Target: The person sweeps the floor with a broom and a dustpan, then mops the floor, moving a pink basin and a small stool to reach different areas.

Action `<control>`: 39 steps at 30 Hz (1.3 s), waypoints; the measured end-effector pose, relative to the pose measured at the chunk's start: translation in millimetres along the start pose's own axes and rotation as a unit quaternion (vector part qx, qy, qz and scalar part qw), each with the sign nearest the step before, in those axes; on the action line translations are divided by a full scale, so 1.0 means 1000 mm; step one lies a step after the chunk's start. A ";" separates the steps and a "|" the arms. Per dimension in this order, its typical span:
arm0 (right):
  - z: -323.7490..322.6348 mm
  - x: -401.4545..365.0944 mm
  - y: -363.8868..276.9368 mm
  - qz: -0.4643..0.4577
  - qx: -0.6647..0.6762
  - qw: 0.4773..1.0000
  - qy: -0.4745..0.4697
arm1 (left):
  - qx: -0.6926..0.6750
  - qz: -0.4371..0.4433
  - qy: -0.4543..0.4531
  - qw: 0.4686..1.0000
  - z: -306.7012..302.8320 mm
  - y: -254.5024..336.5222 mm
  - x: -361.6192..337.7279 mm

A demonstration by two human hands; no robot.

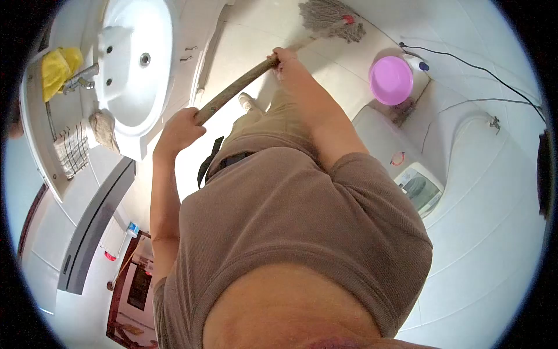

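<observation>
Right below the camera, a brown shirt (279, 215) fills the lower middle of the view, with tan pants (270, 125) beyond it. The left hand (185, 129) is closed around the near end of a wooden mop handle (238, 86), its fingers wrapped over the wood. Farther along, the right hand (285, 63) is clamped on the same handle, well apart from the left hand. The handle slants forward and to the right between them. Just beyond the pants, a light shoe (246, 103) shows beneath the handle.

Off to the left is a white sink (125, 75), with a metal faucet (86, 79) at its outer side. A yellow cloth (58, 70) lies beside the faucet, and a wire rack (71, 151) is near it.

On the right, a pale fixture (421, 189) with a see-through panel stands beside the person. Farther forward, a pink basin (391, 80) sits near the wall, with a white bottle (414, 62) just beside it. A black cord (465, 61) runs along that wall. Farthest ahead, the gray, stringy mop head (331, 18) rests spread on the light floor (343, 78).
</observation>
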State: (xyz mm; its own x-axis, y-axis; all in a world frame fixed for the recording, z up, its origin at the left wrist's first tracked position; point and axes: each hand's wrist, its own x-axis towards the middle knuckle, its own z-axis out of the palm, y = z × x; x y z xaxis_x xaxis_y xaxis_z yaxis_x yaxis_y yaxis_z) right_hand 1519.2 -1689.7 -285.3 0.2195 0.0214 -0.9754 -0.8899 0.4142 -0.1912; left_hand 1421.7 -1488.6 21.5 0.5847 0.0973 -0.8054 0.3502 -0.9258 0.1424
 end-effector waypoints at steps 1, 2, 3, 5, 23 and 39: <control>-0.015 0.002 -0.008 0.004 -0.028 0.999 0.024 | 0.001 0.021 -0.024 1.000 0.005 0.004 0.013; -0.035 0.021 -0.005 -0.028 0.009 1.000 -0.006 | -0.020 0.055 -0.036 0.998 0.010 0.009 0.024; -0.059 0.057 0.007 -0.059 0.044 0.996 -0.039 | -0.030 0.053 -0.018 0.998 0.022 0.017 0.032; -0.129 0.198 0.034 -0.285 -0.288 0.911 -0.076 | -0.047 0.049 -0.085 0.994 0.046 0.026 0.061; -0.065 0.179 0.167 -0.481 -0.466 0.740 -0.058 | 0.049 -0.017 0.007 0.999 0.059 -0.071 -0.028; 0.176 -0.079 0.353 0.059 -0.277 0.952 -0.119 | -0.230 -0.328 0.033 0.916 0.175 -0.226 -0.227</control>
State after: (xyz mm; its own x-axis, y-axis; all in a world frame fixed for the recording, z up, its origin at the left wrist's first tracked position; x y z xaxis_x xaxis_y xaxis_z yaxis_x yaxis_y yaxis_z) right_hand 1258.1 -1385.5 -256.3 0.1317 0.2712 -0.9535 -0.9738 -0.1447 -0.1756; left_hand 1081.8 -1365.5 71.1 0.1761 0.6129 -0.7703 0.9045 -0.4095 -0.1191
